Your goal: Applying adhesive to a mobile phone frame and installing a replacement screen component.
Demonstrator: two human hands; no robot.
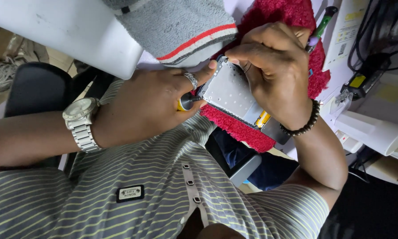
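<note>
Wristwatch: at the far left we see a silver metal watch (80, 116) on the wrist of the hand that sits on the left of the picture; the view looks upside down, so we take this hand for the person's right

Right hand: our right hand (150, 104) is curled shut, a ring (191, 80) on one finger, its fingertip pressed against the near corner of the phone frame

Screwdriver: inside that fist we hold a small tool, of which only a round yellow and dark end cap (185, 102) shows; it touches the frame's edge, and we think it is a screwdriver, though the shaft is hidden

Grey towel: a folded grey cloth with a red and white stripe (181, 31) lies just above the right hand, on the pale tabletop (66, 31)

Phone frame: the opened phone body (231, 93), a silvery perforated plate with a dark rim, lies tilted between the two hands over a red fluffy cloth (269, 17); a yellow part (262, 118) shows at its lower end

Left hand: our left hand (276, 71), a dark bead bracelet (306, 125) on its wrist, is closed over the frame's upper edge, fingers bent and pinching its side

Right edge: a green-handled tool (323, 22) lies beside the red cloth, with black cables (376, 26) and a white cylinder (376, 132) further out
</note>
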